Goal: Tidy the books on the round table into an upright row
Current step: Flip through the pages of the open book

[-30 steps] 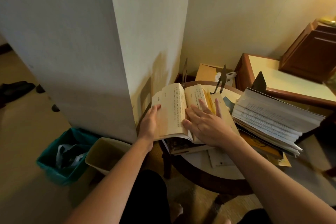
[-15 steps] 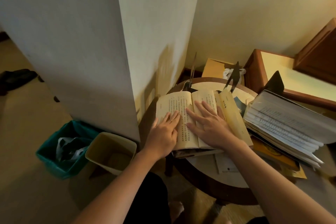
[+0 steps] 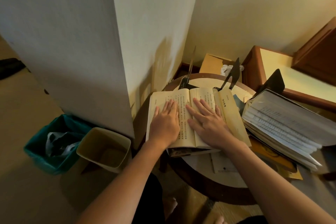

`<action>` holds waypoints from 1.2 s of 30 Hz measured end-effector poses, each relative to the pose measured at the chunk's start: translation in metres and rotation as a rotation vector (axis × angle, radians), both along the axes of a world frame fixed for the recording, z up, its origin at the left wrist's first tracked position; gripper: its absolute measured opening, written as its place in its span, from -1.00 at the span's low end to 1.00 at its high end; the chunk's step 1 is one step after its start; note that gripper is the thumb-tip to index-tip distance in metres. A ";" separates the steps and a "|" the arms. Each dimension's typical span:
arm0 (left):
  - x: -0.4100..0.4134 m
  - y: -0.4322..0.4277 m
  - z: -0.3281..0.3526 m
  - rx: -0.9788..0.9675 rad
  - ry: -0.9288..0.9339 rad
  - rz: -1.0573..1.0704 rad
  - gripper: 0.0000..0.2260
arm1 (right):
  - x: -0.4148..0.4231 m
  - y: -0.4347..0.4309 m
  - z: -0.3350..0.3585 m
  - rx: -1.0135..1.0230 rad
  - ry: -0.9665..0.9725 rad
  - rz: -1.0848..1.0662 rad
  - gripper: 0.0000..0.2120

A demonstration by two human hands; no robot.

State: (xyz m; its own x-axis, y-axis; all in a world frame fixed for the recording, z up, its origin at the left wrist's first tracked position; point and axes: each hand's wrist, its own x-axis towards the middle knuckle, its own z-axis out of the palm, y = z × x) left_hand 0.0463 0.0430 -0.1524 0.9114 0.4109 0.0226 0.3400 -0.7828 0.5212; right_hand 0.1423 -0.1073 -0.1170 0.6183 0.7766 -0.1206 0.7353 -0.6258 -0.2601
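Note:
An open yellowed book [image 3: 183,125] with vertical print lies flat at the left side of the round table [image 3: 209,185], on top of another book whose edge shows beneath it. My left hand [image 3: 166,121] presses flat on the left page. My right hand [image 3: 207,121] presses flat on the right page with fingers spread. To the right, a thick slumped pile of books and papers [image 3: 283,127] leans against a black bookend [image 3: 273,82]. Two more black bookends [image 3: 231,75] stand at the table's far side.
A white wall corner [image 3: 120,60] stands close on the left. On the floor below it sit a teal bin [image 3: 54,143] and a beige bin [image 3: 105,149]. A wooden desk [image 3: 283,71] and a cardboard box [image 3: 211,63] lie behind the table.
The left half of the book has been laid flat. My left hand moved from the book's left edge onto the left page; both hands now press the pages down.

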 end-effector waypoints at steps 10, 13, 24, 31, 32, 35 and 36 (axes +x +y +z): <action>-0.049 -0.034 0.001 0.007 -0.036 0.028 -0.48 | -0.003 -0.001 -0.004 0.028 -0.025 0.000 -0.47; -0.017 -0.011 0.007 0.068 0.020 0.013 -0.52 | -0.004 0.000 -0.001 0.024 -0.020 -0.001 -0.47; -0.011 -0.007 -0.002 0.012 -0.030 0.081 -0.54 | -0.003 0.002 -0.003 0.012 -0.021 -0.021 -0.46; -0.063 -0.034 -0.015 -0.113 -0.100 0.092 -0.52 | -0.003 0.000 -0.004 0.024 -0.028 -0.017 -0.45; -0.060 -0.031 -0.015 -0.123 -0.105 0.096 -0.52 | -0.003 0.000 -0.004 0.023 -0.029 -0.016 -0.45; -0.038 -0.018 -0.012 -0.110 -0.108 0.098 -0.55 | -0.004 0.001 -0.003 0.018 -0.030 -0.018 -0.45; -0.029 -0.013 -0.011 -0.091 -0.102 0.097 -0.53 | -0.004 0.001 -0.002 0.018 -0.030 -0.019 -0.45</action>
State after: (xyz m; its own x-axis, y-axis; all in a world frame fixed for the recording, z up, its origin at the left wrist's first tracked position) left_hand 0.0171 0.0303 -0.1636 0.8623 0.5012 0.0721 0.3531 -0.6972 0.6239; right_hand 0.1384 -0.1066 -0.1194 0.6365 0.7663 -0.0876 0.7307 -0.6354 -0.2496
